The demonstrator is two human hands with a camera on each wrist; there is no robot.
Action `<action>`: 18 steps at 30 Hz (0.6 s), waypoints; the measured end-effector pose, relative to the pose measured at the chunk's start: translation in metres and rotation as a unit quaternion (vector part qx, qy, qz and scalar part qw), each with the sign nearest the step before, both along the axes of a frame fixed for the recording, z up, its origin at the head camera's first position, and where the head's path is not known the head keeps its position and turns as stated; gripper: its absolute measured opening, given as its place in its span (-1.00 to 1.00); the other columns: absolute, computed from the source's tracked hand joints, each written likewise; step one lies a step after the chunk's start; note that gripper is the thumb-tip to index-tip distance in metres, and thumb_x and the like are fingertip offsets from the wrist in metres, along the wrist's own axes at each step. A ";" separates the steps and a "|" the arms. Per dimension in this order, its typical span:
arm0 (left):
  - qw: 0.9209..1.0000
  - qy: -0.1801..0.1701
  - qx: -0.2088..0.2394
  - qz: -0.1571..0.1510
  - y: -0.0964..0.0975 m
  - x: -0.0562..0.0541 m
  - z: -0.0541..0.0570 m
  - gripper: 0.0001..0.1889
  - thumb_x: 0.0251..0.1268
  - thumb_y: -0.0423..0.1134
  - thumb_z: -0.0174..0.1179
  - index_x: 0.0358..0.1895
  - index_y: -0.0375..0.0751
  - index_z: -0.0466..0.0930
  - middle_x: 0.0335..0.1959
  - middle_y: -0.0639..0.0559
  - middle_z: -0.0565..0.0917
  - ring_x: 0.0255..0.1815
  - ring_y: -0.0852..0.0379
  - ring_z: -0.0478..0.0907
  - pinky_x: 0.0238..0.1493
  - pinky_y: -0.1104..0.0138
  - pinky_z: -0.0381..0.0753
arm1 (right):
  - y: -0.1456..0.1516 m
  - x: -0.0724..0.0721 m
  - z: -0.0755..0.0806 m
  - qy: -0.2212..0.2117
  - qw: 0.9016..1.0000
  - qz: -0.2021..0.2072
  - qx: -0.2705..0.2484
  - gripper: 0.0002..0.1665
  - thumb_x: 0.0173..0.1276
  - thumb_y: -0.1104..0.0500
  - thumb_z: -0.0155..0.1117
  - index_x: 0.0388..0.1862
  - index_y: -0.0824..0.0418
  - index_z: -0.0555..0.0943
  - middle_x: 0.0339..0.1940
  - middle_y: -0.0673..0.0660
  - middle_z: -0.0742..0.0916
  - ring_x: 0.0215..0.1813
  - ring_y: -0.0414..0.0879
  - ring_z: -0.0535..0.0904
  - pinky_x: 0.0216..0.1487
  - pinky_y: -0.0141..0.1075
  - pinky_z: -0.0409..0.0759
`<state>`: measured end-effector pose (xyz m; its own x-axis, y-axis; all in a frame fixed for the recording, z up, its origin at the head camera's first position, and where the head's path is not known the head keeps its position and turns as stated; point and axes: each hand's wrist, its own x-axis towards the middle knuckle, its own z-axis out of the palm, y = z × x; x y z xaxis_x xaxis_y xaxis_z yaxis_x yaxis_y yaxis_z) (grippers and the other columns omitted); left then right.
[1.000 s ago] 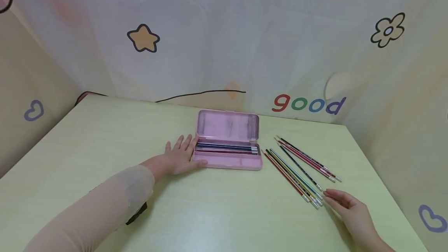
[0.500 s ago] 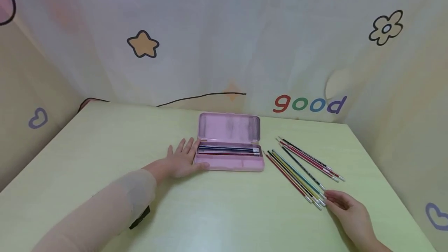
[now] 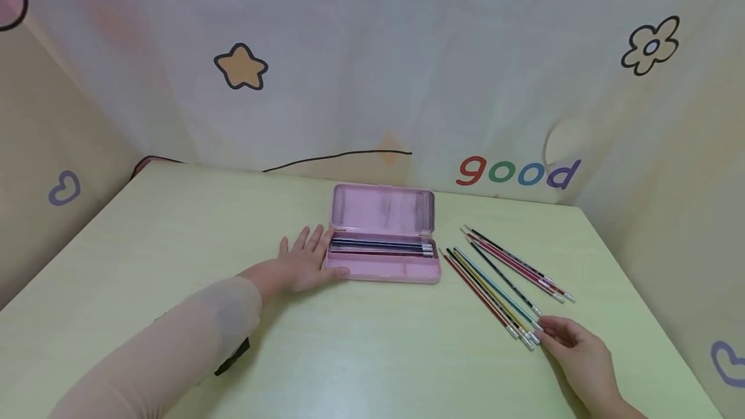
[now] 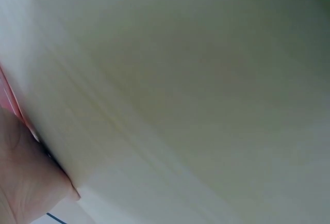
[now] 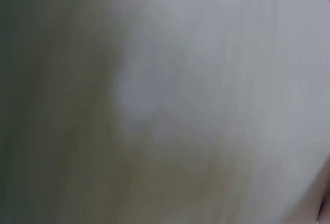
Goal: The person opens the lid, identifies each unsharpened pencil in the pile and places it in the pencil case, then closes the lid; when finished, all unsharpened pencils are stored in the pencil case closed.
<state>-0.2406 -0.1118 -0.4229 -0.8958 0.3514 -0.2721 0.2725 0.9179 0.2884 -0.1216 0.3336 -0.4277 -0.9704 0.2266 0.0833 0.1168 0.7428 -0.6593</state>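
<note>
A pink pencil case lies with its lid raised on the table, holding several dark blue pencils and a dark red one. My left hand rests at the case's left side, fingers spread and thumb along the front corner. To the right of the case, a group of red, black, yellow and teal pencils lies slanted. At their eraser ends, my right hand pinches the teal pencil with thumb and fingers. Only part of the left palm shows in the left wrist view.
Beyond the slanted group lie a single black pencil and another small group of red and black pencils. A printed curtain stands behind the pale yellow-green table and along its sides.
The right fingers have closed in slightly on the pencils' eraser ends. The left hand stays at the case; the head view has shifted a little.
</note>
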 end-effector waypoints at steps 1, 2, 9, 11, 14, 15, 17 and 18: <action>1.000 0.001 -0.001 0.002 -0.001 -0.001 -0.002 0.09 0.05 0.61 -0.45 0.47 -0.08 -0.50 0.50 -0.12 -0.36 0.46 -0.17 -0.50 0.27 -0.23 -0.44 | 0.000 0.000 0.000 0.000 1.000 0.001 0.002 -0.65 0.26 0.15 0.30 -0.02 0.31 0.61 -0.11 0.22 0.70 -0.31 -0.53 0.50 -0.31 -0.66 0.44; 1.000 0.001 -0.002 0.004 -0.001 -0.002 -0.004 0.10 0.03 0.62 -0.45 0.47 -0.06 -0.50 0.50 -0.10 -0.36 0.46 -0.15 -0.51 0.27 -0.22 -0.44 | -0.001 0.000 0.000 0.000 1.000 0.002 0.002 -0.64 0.27 0.14 0.30 -0.03 0.31 0.61 -0.11 0.22 0.70 -0.31 -0.53 0.50 -0.31 -0.66 0.44; 1.000 0.000 0.006 0.003 -0.001 -0.004 -0.007 0.12 -0.03 0.65 -0.45 0.47 -0.02 -0.51 0.50 -0.08 -0.37 0.46 -0.14 -0.52 0.27 -0.23 -0.43 | 0.002 0.002 0.003 -0.015 1.000 0.000 0.006 -0.62 0.27 0.09 0.29 -0.05 0.32 0.62 -0.15 0.19 0.72 -0.33 -0.53 0.49 -0.33 -0.63 0.45; 1.000 0.001 0.006 0.004 0.000 -0.004 -0.007 0.12 -0.04 0.65 -0.45 0.47 -0.01 -0.51 0.50 -0.08 -0.37 0.46 -0.14 -0.52 0.27 -0.22 -0.44 | 0.003 0.001 0.006 -0.025 1.000 0.002 -0.010 -0.59 0.28 0.07 0.29 -0.02 0.34 0.60 -0.15 0.18 0.71 -0.32 -0.53 0.49 -0.32 -0.62 0.46; 1.000 0.000 0.003 0.009 -0.001 -0.004 -0.006 0.11 -0.03 0.65 -0.44 0.46 0.01 -0.53 0.50 -0.06 -0.38 0.46 -0.13 -0.53 0.28 -0.21 -0.44 | 0.005 0.000 0.010 -0.042 0.998 0.002 -0.048 -0.53 0.28 0.06 0.28 0.02 0.38 0.57 -0.18 0.07 0.72 -0.29 -0.52 0.48 -0.29 -0.62 0.46; 1.000 -0.001 0.001 0.009 -0.001 -0.004 -0.006 0.10 -0.01 0.64 -0.44 0.46 0.01 -0.53 0.50 -0.07 -0.38 0.45 -0.14 -0.53 0.28 -0.22 -0.44 | 0.006 -0.001 0.012 -0.048 0.997 -0.001 -0.061 -0.52 0.28 0.05 0.28 0.04 0.38 0.56 -0.20 -0.01 0.72 -0.28 -0.53 0.48 -0.28 -0.62 0.46; 1.000 -0.003 0.004 0.011 -0.001 -0.003 -0.005 0.09 0.02 0.62 -0.41 0.47 0.00 -0.51 0.50 -0.07 -0.38 0.45 -0.14 -0.53 0.27 -0.22 -0.44 | 0.007 -0.003 0.015 -0.060 0.994 -0.016 -0.091 -0.49 0.27 0.03 0.29 0.06 0.38 0.55 -0.27 -0.16 0.70 -0.28 -0.54 0.47 -0.27 -0.62 0.45; 1.000 -0.004 0.003 0.011 -0.002 -0.002 -0.005 0.09 0.02 0.62 -0.42 0.47 0.00 -0.51 0.50 -0.07 -0.38 0.45 -0.14 -0.53 0.27 -0.23 -0.44 | 0.008 -0.004 0.016 -0.063 0.992 -0.024 -0.109 -0.48 0.27 0.03 0.29 0.06 0.38 0.55 -0.30 -0.22 0.69 -0.28 -0.54 0.47 -0.27 -0.62 0.46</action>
